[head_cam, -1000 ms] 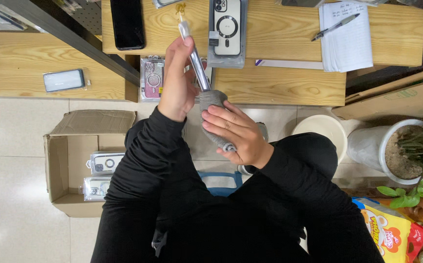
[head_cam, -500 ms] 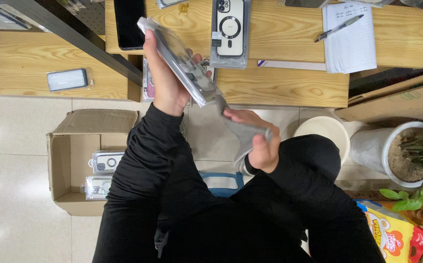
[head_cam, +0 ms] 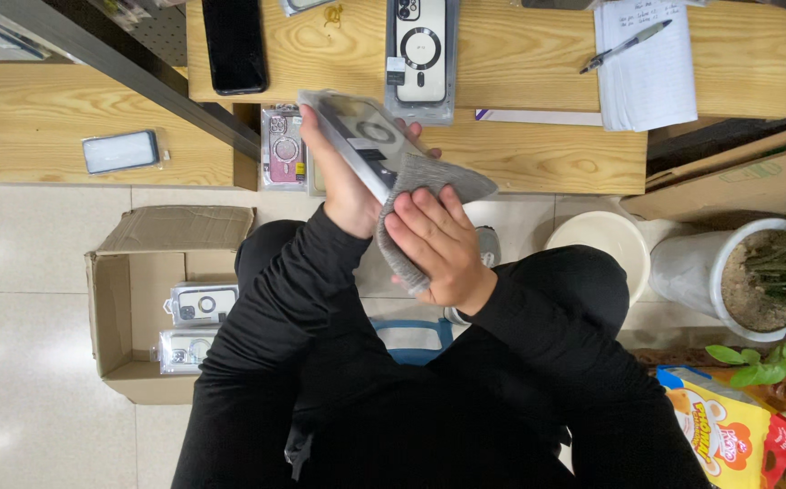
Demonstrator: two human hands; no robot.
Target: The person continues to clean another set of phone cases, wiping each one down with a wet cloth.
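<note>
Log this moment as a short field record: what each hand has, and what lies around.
left hand: holds a bagged phone case, tilted, above the table edge
right hand: presses a grey cloth against the case's lower end
table: light wood; black phone, another bagged case, notepad with pen
floor left: open cardboard box with two bagged cases inside
floor right: white plant pot, white bucket, yellow snack bag
</note>
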